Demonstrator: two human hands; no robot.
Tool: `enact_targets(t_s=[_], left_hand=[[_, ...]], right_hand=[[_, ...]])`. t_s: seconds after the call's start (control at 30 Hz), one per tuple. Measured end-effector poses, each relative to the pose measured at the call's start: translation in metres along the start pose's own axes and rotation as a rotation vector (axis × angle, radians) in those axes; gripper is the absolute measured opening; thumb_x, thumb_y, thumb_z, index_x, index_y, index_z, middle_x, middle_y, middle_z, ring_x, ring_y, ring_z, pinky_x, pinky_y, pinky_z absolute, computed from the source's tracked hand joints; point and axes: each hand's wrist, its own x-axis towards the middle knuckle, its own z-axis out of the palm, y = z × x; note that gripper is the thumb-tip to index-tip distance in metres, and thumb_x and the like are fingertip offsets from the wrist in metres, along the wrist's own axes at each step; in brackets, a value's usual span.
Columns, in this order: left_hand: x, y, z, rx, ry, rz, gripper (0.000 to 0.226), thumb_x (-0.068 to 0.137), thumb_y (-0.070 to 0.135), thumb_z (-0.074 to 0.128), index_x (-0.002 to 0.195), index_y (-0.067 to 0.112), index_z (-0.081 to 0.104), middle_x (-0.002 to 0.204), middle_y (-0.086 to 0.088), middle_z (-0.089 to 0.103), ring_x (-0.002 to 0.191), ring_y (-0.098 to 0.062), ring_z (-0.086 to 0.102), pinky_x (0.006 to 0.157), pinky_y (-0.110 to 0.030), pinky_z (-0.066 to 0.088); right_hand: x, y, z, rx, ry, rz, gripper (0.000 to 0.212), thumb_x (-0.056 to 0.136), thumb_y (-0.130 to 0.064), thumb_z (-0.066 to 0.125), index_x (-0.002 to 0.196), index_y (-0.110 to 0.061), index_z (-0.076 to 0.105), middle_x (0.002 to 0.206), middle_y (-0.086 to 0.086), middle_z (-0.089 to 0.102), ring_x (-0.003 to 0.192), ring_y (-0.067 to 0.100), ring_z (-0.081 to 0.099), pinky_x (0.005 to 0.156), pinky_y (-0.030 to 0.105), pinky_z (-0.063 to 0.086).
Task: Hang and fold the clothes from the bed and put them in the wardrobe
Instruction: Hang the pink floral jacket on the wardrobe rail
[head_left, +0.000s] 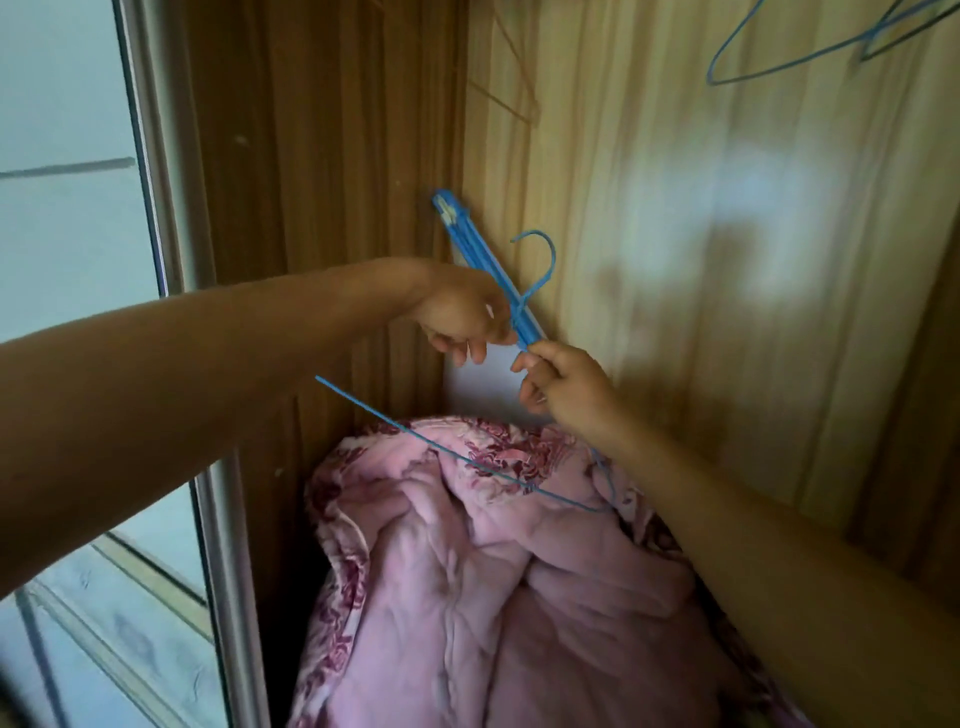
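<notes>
As my left hand (460, 317) and right hand (569, 389) pinched one wire hanger (554, 260), one quilt (493, 597) lay beneath. Two blue hangers (710, 67) hung above.

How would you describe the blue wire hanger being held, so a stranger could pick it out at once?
Inside the wooden wardrobe, above the pink floral quilt heaped at its bottom, the left hand and right hand meet. They hold a thin blue wire hanger near its neck. Unlike the blue hangers high up right, it is not hung.
</notes>
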Motion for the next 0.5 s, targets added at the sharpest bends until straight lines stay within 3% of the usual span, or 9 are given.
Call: enact_targets(t_s=[0.07, 0.17, 0.27, 0.33, 0.4, 0.5], left_hand=[[0.006, -0.007, 0.02, -0.058, 0.043, 0.018, 0.012, 0.1, 0.028, 0.057, 0.094, 0.018, 0.058, 0.066, -0.004, 0.059, 0.05, -0.018, 0.05, 0.051, -0.027, 0.041], [0.009, -0.016, 0.041, -0.043, 0.108, 0.031, 0.014, 0.098, 0.025, 0.058, 0.085, 0.018, 0.059, 0.063, -0.001, 0.054, 0.057, -0.022, 0.05, 0.056, -0.029, 0.04], [0.006, -0.018, 0.049, 0.016, 0.164, 0.027, 0.023, 0.098, 0.025, 0.057, 0.076, 0.023, 0.054, 0.065, 0.006, 0.053, 0.058, -0.014, 0.051, 0.052, -0.026, 0.035], [0.004, -0.016, 0.056, 0.002, 0.208, 0.029, 0.028, 0.099, 0.024, 0.056, 0.072, 0.026, 0.049, 0.067, 0.008, 0.05, 0.061, -0.011, 0.049, 0.052, -0.024, 0.033], [0.004, -0.012, 0.065, -0.008, 0.244, 0.024, 0.031, 0.1, 0.022, 0.055, 0.07, 0.026, 0.047, 0.07, 0.009, 0.047, 0.062, -0.009, 0.046, 0.052, -0.02, 0.03], [0.007, -0.005, 0.078, -0.047, 0.305, -0.007, 0.015, 0.1, 0.022, 0.055, 0.086, 0.019, 0.055, 0.077, 0.005, 0.049, 0.071, -0.014, 0.048, 0.057, -0.024, 0.029]], right_hand=[[-0.003, 0.012, 0.0, -0.085, -0.046, -0.003, 0.022, 0.101, -0.024, 0.054, 0.087, -0.019, 0.069, 0.076, 0.003, 0.072, 0.071, 0.018, 0.064, 0.077, 0.036, 0.05], [-0.014, 0.04, -0.019, -0.189, 0.013, 0.13, 0.047, 0.089, -0.053, 0.054, 0.091, -0.009, 0.069, 0.084, 0.009, 0.071, 0.078, 0.02, 0.066, 0.077, 0.04, 0.05], [-0.026, 0.084, -0.053, -0.548, 0.035, 0.258, 0.033, 0.089, -0.045, 0.063, 0.096, -0.013, 0.068, 0.094, 0.008, 0.071, 0.09, 0.028, 0.067, 0.075, 0.036, 0.051], [-0.037, 0.105, -0.067, -0.626, -0.109, 0.401, 0.046, 0.082, -0.037, 0.075, 0.12, -0.013, 0.064, 0.117, 0.009, 0.067, 0.107, 0.029, 0.065, 0.086, 0.034, 0.052], [-0.043, 0.122, -0.07, -0.6, -0.173, 0.468, 0.055, 0.079, -0.019, 0.077, 0.129, -0.007, 0.058, 0.128, 0.014, 0.063, 0.116, 0.029, 0.062, 0.095, 0.035, 0.051], [-0.037, 0.123, -0.069, -0.624, 0.016, 0.377, 0.03, 0.089, -0.011, 0.064, 0.117, 0.0, 0.064, 0.123, 0.022, 0.065, 0.112, 0.034, 0.063, 0.092, 0.034, 0.05]])
